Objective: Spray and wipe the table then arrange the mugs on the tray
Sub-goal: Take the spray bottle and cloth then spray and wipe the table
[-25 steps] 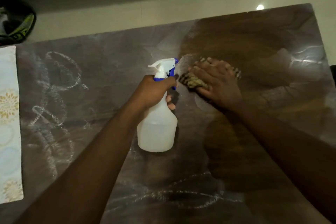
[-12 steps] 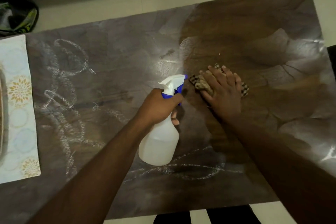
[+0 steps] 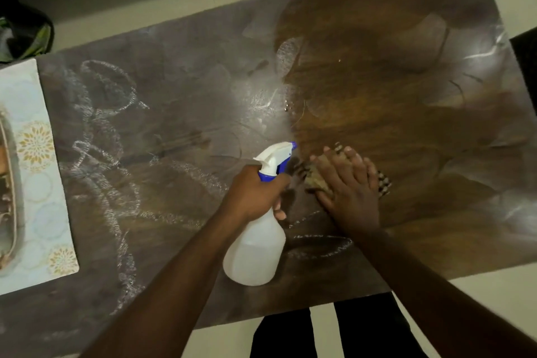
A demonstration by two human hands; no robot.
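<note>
My left hand [image 3: 255, 192] grips the neck of a white spray bottle [image 3: 254, 253] with a white and blue trigger head, held above the dark wooden table [image 3: 377, 73]. Just to its right, my right hand [image 3: 348, 186] lies flat on a checked brown cloth [image 3: 383, 183], pressing it onto the table. Only the cloth's edges show around my fingers. White chalky scribbles [image 3: 101, 131] cover the table's left half; its right half looks darker and damp. No mugs are in view.
A pale patterned mat [image 3: 43, 183] lies at the table's left edge, with part of a tray or basket [image 3: 8, 197] on it. A dark bag [image 3: 26, 35] sits on the floor at far left. My legs [image 3: 334, 328] stand at the table's near edge.
My right hand has slid the cloth toward me across the table. My left hand with the bottle has come back with it. The view has tilted down, showing the near edge.
</note>
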